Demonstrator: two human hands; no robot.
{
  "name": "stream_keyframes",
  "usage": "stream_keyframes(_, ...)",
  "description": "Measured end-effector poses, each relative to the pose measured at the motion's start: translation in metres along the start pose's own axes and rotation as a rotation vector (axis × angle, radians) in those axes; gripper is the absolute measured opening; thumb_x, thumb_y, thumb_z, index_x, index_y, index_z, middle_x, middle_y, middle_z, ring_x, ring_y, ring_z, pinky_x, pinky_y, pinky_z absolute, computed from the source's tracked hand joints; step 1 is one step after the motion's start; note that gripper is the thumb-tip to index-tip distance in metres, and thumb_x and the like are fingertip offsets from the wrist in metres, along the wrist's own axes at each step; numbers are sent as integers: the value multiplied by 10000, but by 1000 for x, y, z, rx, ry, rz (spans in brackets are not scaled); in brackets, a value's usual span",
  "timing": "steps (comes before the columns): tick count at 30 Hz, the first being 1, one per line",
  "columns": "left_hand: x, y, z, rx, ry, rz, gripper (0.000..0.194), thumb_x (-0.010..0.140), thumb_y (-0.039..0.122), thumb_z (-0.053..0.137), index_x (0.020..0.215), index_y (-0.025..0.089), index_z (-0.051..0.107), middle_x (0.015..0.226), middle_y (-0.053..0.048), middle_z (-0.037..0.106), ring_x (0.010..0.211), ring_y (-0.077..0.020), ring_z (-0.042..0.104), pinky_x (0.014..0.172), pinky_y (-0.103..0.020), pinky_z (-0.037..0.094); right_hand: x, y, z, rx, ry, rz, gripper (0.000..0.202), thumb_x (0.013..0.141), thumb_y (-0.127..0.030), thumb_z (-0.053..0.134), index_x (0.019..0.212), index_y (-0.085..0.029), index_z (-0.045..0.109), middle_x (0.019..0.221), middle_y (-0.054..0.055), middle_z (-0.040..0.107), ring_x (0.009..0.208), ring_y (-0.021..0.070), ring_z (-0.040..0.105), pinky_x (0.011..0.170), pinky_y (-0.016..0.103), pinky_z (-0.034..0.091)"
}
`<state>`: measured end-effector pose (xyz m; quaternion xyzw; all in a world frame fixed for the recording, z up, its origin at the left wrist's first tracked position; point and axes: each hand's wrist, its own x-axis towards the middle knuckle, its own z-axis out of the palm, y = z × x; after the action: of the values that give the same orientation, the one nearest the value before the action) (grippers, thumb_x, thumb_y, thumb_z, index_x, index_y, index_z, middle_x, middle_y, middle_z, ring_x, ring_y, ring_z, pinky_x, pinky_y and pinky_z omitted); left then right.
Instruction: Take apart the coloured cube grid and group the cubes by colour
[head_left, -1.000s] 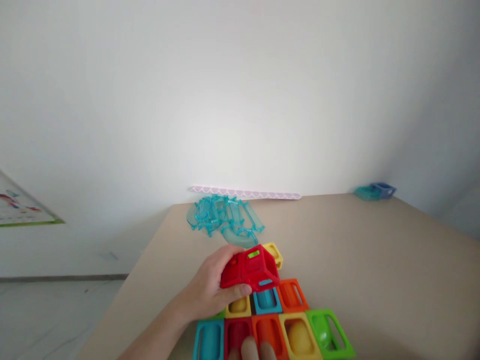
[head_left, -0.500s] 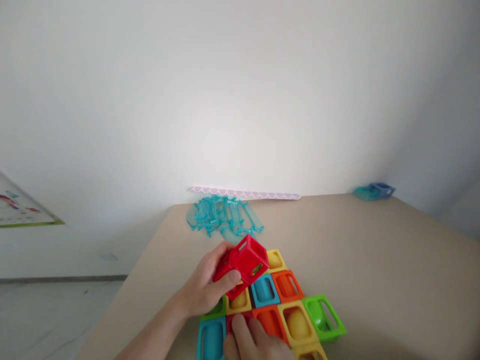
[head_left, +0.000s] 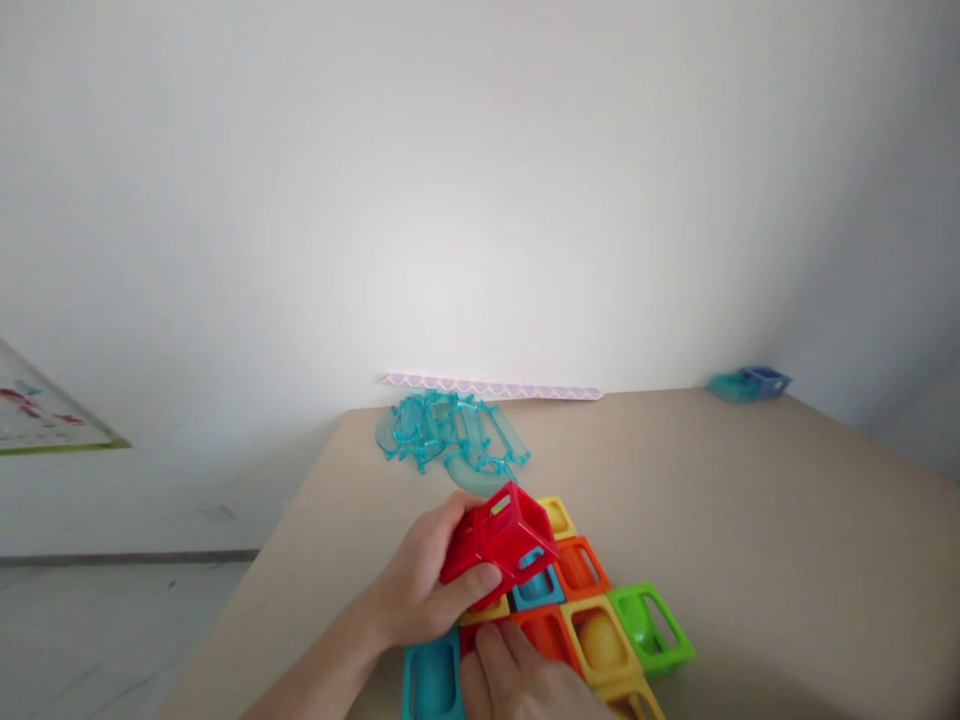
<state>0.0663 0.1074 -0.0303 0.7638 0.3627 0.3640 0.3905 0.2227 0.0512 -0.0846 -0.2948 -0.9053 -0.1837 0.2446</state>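
My left hand [head_left: 431, 585] is wrapped round red hollow blocks [head_left: 506, 535], thumb in front, held above a flat patch of coloured blocks. My right hand [head_left: 521, 680] lies low over that patch, its bent fingers at a red block partly hidden beneath them; whether they grip it is unclear. Around them sit a blue block [head_left: 433, 680], an orange block [head_left: 546, 637], a yellow block [head_left: 600, 640] and, at the right edge, a green block [head_left: 652, 630]. Another orange block [head_left: 580, 567] and a yellow one [head_left: 556, 518] lie farther back.
Clear teal track pieces [head_left: 450, 430] are heaped at the back left of the table [head_left: 712, 500]. Behind them a pale purple strip [head_left: 491, 387] runs along the wall. A dark blue block [head_left: 766, 381] and teal pieces [head_left: 733, 388] stand at the far right corner.
My left hand has moved right and slightly down with the red blocks, now covering more of the patch. My right hand has shifted slightly right. The coloured patch has shifted slightly.
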Motion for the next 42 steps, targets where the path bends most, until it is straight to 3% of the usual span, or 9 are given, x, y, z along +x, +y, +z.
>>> stream_keyframes(7,3,0,1,35,25,7,410,835,448,588,1127,169,517,974,-79,632,839,-225,601,761,-318,470,30,20,-35,202,-212,44,67,774,-97,557,799,-158,564,722,31,664,555,166,607,462,245,451)
stream_keyframes(12,4,-5,2,-125,130,-38,372,881,457,537,1120,174,504,981,-68,616,847,-202,577,777,-297,468,40,30,-46,192,-290,17,49,791,-138,600,840,-137,607,783,85,679,711,229,648,560,283,490)
stream_keyframes(15,4,-7,1,-278,172,-104,351,903,466,508,1101,177,512,978,-64,607,862,-197,571,778,-287,468,48,38,-56,339,-446,146,100,756,-159,673,841,-136,627,793,74,685,708,209,639,588,271,478)
stream_keyframes(18,4,-8,-1,-360,143,-145,367,886,477,538,1091,172,530,960,-62,614,854,-198,580,764,-285,472,57,48,-67,552,-645,304,143,715,-183,709,847,-143,668,838,67,701,706,174,645,588,227,457)
stream_keyframes(21,5,-12,-3,-421,146,-164,376,885,471,549,1122,180,534,952,-50,626,805,-174,585,740,-272,475,59,54,-68,691,-738,344,152,752,-235,652,872,-158,705,858,66,713,719,177,665,567,211,437)
stream_keyframes(25,3,-20,-3,-436,184,-182,363,887,470,550,1118,189,546,904,-28,623,771,-154,574,728,-263,475,54,54,-62,732,-655,336,175,794,-295,600,844,-174,716,865,58,708,725,183,661,591,223,437)
stream_keyframes(32,3,-20,-3,-434,216,-164,417,869,472,577,1187,206,537,923,-33,643,774,-167,584,720,-274,484,55,47,-65,703,-603,356,124,769,-238,635,863,-165,669,878,55,681,762,185,626,643,240,429)
stream_keyframes(37,5,-19,-2,-516,162,-177,446,867,475,576,1215,201,518,905,-51,658,730,-177,606,658,-274,483,52,47,-62,669,-412,139,257,803,-190,591,1055,-240,586,882,16,597,775,168,555,700,253,412)
stream_keyframes(42,4,-24,-3,-498,200,-179,449,869,451,585,1238,207,508,870,-33,643,750,-173,594,676,-265,476,55,55,-68,769,-448,84,269,798,-117,591,1037,-239,606,905,10,536,715,125,514,614,207,390)
